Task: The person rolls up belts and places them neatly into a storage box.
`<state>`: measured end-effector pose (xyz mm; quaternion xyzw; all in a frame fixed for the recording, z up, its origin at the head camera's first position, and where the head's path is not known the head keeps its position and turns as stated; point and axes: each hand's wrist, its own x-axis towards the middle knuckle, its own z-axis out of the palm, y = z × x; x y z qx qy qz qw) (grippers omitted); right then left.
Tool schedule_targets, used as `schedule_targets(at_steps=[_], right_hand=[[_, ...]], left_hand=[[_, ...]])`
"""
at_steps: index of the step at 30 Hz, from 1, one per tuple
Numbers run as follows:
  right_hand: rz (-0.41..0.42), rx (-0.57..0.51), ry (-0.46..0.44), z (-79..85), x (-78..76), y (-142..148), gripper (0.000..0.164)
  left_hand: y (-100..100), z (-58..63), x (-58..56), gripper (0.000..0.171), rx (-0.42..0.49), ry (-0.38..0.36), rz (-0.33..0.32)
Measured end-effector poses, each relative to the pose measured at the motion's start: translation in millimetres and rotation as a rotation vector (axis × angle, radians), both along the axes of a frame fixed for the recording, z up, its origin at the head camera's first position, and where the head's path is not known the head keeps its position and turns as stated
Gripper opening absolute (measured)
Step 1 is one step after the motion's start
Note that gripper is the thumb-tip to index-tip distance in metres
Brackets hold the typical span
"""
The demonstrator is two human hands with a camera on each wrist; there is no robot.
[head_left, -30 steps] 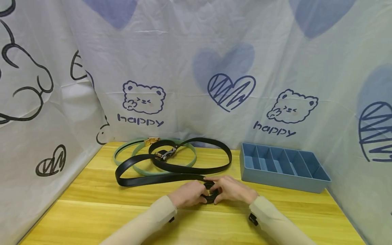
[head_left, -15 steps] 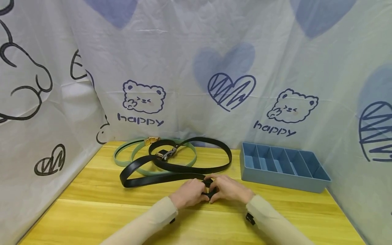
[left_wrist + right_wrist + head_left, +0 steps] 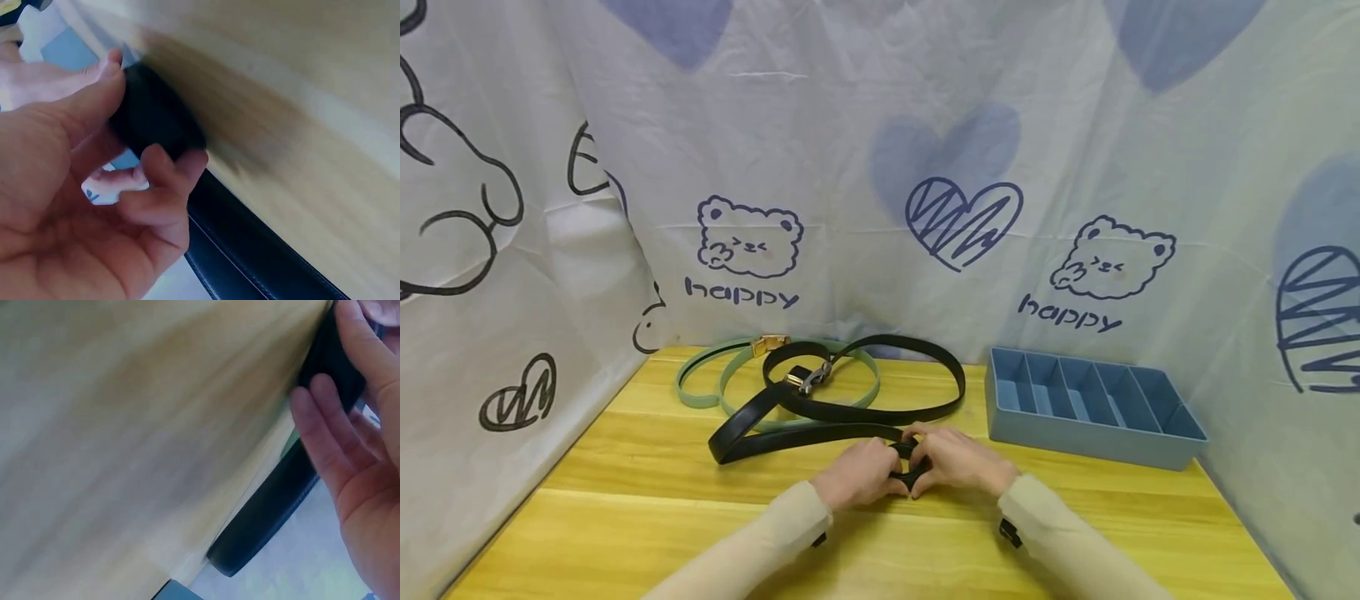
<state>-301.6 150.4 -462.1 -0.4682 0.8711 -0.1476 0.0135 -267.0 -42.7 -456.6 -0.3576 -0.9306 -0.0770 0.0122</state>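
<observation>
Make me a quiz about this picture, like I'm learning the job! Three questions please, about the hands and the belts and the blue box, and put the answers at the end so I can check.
1. What are the fingers of the left hand and the right hand holding between them?
A) a cup
B) a coil of black strap
C) a pair of scissors

2. True or false: in the head view, the blue divided box stands to the right of the green belt.

3. Fill in the colour: the buckle on the green belt is ____.

Key: 1. B; 2. True; 3. gold
</observation>
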Motion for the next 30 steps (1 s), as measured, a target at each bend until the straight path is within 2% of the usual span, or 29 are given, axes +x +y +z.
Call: schedule_targets(at_steps=[5, 7, 10, 11, 13, 16, 17, 18, 20, 23, 24, 27, 30], right_hand=[[0.058, 0.019, -0.003, 1.2, -1.6, 1.1, 0.024], [0.068, 0.02, -0.013, 2.1, -1.9, 0.6, 0.021], [0.047, 0.025, -0.023, 2.7, -2.0, -0.3, 0.021], [0.038, 0.03, -0.022, 2.9, -2.0, -0.7, 0.022], [0.022, 0.041, -0.02, 2.9, -1.9, -1.4, 0.023], [0.016, 0.046, -0.01, 3.5, -0.7, -1.6, 0.026], [0.016, 0.046, -0.012, 3.7, -0.2, -1.8, 0.026], [0.015, 0.045, -0.014, 3.5, 0.1, -1.6, 0.026], [0.014, 0.039, -0.017, 3.3, 0.9, -1.2, 0.027], [0.021, 0.032, -0.021, 0.8, 0.7, -1.5, 0.027], [0.026, 0.031, -0.018, -0.4, 0.3, -1.7, 0.028], [0.035, 0.023, -0.019, -1.9, 0.2, -2.4, 0.029], [0.023, 0.015, -0.02, -0.9, 0.9, -1.7, 0.03]], left_hand=[[-3.8, 4.2, -3.0, 0.016, -0.013, -0.05, -0.071], [-7.1, 6.9, -2.9, 0.015, -0.028, -0.08, -0.078], [-17.7, 15.9, -7.1, 0.022, -0.009, -0.148, -0.041], [-23.3, 20.7, -10.1, 0.026, 0.003, -0.146, -0.017], [-37.8, 31.2, -19.1, 0.03, 0.025, -0.06, 0.061], [-63.9, 46.9, -33.0, 0.027, -0.007, 0.153, 0.266], [-72.9, 50.0, -36.7, 0.028, -0.041, 0.184, 0.35], [-81.3, 51.3, -40.1, 0.029, -0.068, 0.184, 0.423], [-96.0, 51.6, -44.3, 0.033, -0.11, 0.121, 0.522], [-112.0, 45.6, -46.9, 0.037, -0.094, -0.023, 0.586], [-115.7, 43.8, -46.6, 0.037, -0.069, -0.034, 0.595], [-124.4, 44.1, -45.5, 0.033, 0.005, 0.022, 0.621], [-130.8, 50.6, -45.4, 0.03, 0.098, 0.167, 0.655]])
